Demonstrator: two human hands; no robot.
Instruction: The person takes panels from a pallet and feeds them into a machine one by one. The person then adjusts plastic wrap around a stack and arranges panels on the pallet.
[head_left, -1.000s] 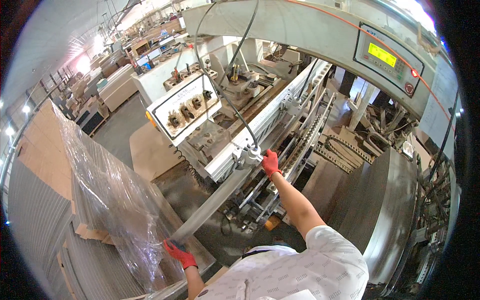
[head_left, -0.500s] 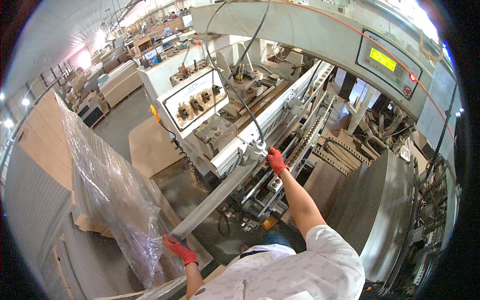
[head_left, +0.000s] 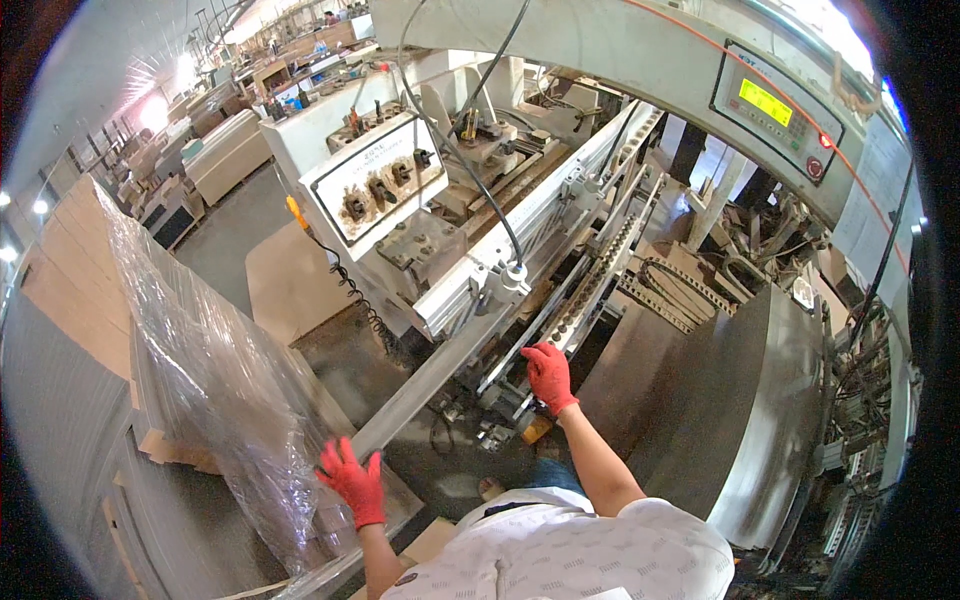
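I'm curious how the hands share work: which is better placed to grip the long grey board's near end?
Probably the left hand: it is open, close by that end of the grey board. The right hand is farther away, beside the metal rails.

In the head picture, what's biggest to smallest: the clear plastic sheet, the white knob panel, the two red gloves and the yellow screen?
1. Clear plastic sheet
2. White knob panel
3. Left red glove and right red glove: too alike to rank
4. Yellow screen

Left grip (head_left: 354,484), right grip (head_left: 549,377) red; board (head_left: 428,382) grey; shirt (head_left: 610,548) white, grey-flecked
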